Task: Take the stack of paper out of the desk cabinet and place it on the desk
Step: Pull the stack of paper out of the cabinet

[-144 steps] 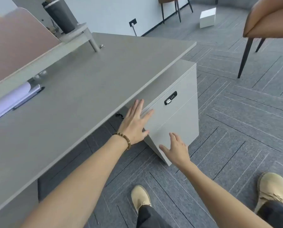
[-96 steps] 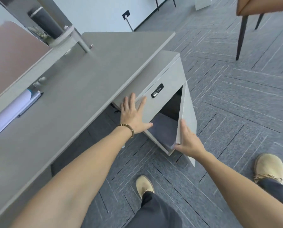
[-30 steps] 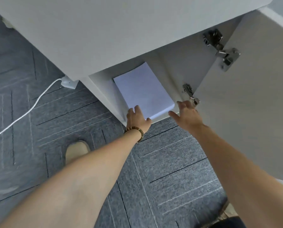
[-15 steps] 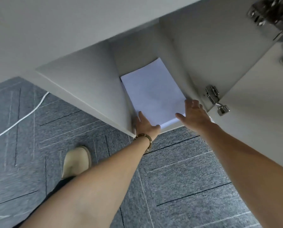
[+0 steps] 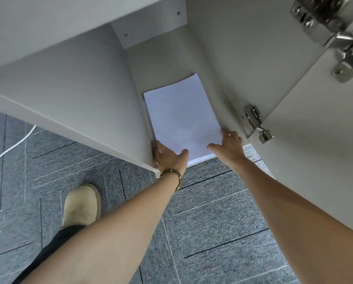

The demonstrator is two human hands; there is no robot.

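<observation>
A white stack of paper (image 5: 183, 117) lies flat on the floor of the open grey desk cabinet (image 5: 79, 83), its near edge at the cabinet's front lip. My left hand (image 5: 167, 157), with a beaded bracelet at the wrist, grips the stack's near left corner: thumb on top, fingers hidden down the side by the cabinet wall. At the near right corner my right hand (image 5: 228, 147) holds the stack, thumb on top and fingers along the right edge. The desk top is out of view.
The cabinet door (image 5: 315, 140) stands swung open on the right, hung on metal hinges (image 5: 255, 124). Below is grey carpet with my beige shoe (image 5: 82, 203) at lower left. A white cable (image 5: 9, 148) runs across the floor at far left.
The cabinet door was pulled open and my view dropped low, close to the opening. Both hands moved from the door onto the stack's near corners; the stack has barely shifted.
</observation>
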